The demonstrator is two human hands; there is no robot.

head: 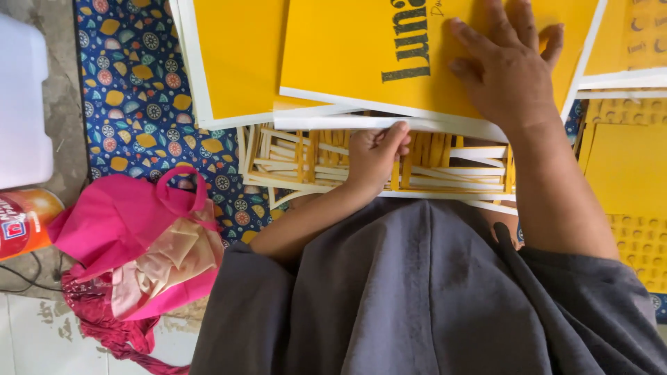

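My right hand (507, 69) lies flat, fingers spread, on top of a large yellow sheet (347, 48) with a white border and black lettering. My left hand (374, 156) is curled at the near edge of that sheet, thumb and fingers pinching its white border. Under the sheet's edge and around my left hand lies a pile of narrow yellow and white paper strips (299, 163). My grey sleeves and garment (417, 292) fill the lower part of the view.
More yellow white-edged sheets (229, 62) lie stacked to the left. Yellow sheets with cut-out shapes (636, 180) lie to the right. A blue patterned mat (132, 83) covers the floor. A pink cloth bag (132, 243), a white container (21, 104) and an orange-red can (21, 222) sit at left.
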